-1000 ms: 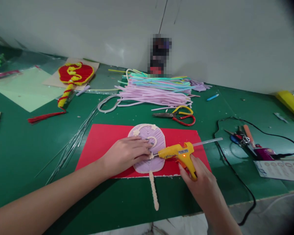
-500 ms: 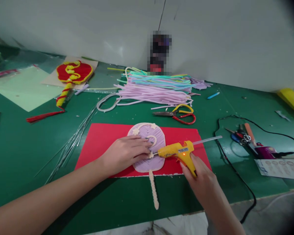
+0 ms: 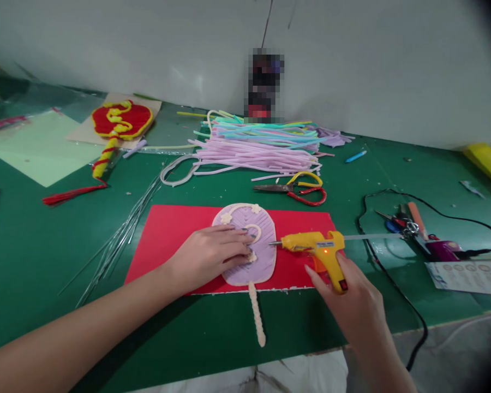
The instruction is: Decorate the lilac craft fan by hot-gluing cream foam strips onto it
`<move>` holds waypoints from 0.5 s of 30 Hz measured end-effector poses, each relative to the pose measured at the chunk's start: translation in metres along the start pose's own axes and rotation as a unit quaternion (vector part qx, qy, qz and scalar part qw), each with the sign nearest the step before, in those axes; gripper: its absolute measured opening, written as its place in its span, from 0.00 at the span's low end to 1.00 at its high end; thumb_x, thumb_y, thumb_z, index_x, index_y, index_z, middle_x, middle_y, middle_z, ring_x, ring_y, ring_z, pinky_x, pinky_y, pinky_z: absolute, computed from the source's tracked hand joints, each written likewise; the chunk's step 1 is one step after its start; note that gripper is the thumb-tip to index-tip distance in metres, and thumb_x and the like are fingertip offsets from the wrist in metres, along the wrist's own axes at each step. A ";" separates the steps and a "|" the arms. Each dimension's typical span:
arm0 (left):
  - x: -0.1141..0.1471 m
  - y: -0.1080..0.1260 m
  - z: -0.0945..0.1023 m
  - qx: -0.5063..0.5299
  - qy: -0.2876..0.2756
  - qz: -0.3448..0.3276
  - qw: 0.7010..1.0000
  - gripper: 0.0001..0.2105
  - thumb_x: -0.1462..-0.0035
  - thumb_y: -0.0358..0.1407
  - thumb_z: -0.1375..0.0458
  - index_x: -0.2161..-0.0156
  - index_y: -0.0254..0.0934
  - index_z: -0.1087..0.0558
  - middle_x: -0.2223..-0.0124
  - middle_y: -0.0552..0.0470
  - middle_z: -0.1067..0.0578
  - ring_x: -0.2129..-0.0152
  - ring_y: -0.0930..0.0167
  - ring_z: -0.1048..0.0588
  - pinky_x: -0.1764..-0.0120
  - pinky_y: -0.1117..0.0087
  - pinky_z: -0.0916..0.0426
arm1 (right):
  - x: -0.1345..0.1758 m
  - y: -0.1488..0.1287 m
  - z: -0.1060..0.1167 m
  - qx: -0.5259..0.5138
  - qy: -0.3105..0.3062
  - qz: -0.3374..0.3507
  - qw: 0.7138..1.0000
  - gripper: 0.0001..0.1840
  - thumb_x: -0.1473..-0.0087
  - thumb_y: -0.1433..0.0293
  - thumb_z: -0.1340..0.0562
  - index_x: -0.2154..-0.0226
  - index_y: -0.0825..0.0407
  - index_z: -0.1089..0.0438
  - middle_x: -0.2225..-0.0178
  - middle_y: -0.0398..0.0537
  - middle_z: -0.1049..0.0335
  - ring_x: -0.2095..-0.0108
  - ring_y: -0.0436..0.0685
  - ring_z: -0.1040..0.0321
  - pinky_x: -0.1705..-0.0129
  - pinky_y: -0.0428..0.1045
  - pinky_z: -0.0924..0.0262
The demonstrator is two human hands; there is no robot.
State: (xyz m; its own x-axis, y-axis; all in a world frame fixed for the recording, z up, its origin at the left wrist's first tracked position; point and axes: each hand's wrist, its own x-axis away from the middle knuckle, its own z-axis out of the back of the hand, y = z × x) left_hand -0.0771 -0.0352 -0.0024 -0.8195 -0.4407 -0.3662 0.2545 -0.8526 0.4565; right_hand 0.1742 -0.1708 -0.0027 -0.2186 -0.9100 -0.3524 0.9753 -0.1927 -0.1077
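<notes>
A lilac hand fan (image 3: pixel 264 262) with cream trim, small cream flowers and a twisted cream handle lies on a red sheet (image 3: pixel 172 234). Across its left half rests my left hand (image 3: pixel 216 248), fingers stretched out flat, the tips beside a small cream flower (image 3: pixel 251 256) near the fan's middle. My right hand (image 3: pixel 354 292) is wrapped round the handle of a yellow glue gun (image 3: pixel 311 243). The gun's light glows orange and a clear glue stick (image 3: pixel 372 236) sticks out of its back. Its metal nozzle points left, over the fan's right edge.
Behind the sheet lie scissors (image 3: pixel 306 191) and a pile of pastel pipe cleaners (image 3: pixel 262 153). Thin wires (image 3: pixel 123 240) and a red-and-yellow fan (image 3: pixel 137 120) are at left. A black cord (image 3: pixel 396 295) loops at right near pliers and a purple object (image 3: pixel 444 251).
My right hand has drawn the glue gun back to the right, its nozzle moving away from the small flower. My left hand stays on the fan.
</notes>
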 end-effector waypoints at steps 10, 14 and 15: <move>0.001 0.001 -0.001 -0.003 0.005 -0.010 1.000 0.10 0.38 0.36 0.49 0.62 0.39 0.25 0.54 0.55 0.23 0.54 0.72 0.26 0.46 0.67 0.36 | -0.018 -0.004 0.005 -0.031 0.127 0.044 0.990 0.18 0.47 0.66 0.39 0.54 0.57 0.35 0.56 0.60 0.30 0.55 0.64 0.33 0.54 0.58 0.38; 0.000 0.000 -0.001 -0.011 0.010 -0.012 1.000 0.09 0.38 0.36 0.48 0.62 0.40 0.25 0.54 0.55 0.23 0.54 0.72 0.26 0.46 0.67 0.36 | -0.010 -0.038 0.009 -0.204 0.057 0.276 0.937 0.17 0.49 0.78 0.40 0.55 0.55 0.35 0.58 0.53 0.26 0.57 0.56 0.31 0.56 0.52 0.36; 0.001 0.000 -0.001 -0.013 0.013 -0.012 1.000 0.09 0.38 0.36 0.48 0.62 0.40 0.26 0.54 0.55 0.23 0.54 0.72 0.26 0.46 0.67 0.36 | -0.008 -0.045 0.008 -0.221 0.031 0.306 0.925 0.16 0.49 0.79 0.40 0.55 0.55 0.35 0.58 0.53 0.26 0.56 0.56 0.31 0.57 0.51 0.36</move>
State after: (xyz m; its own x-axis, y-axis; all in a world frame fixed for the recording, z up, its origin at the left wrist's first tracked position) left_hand -0.0769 -0.0360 -0.0035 -0.8123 -0.4268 -0.3976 0.2480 -0.8696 0.4269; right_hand 0.1322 -0.1579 0.0127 0.3567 -0.7733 -0.5242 0.8118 0.5342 -0.2357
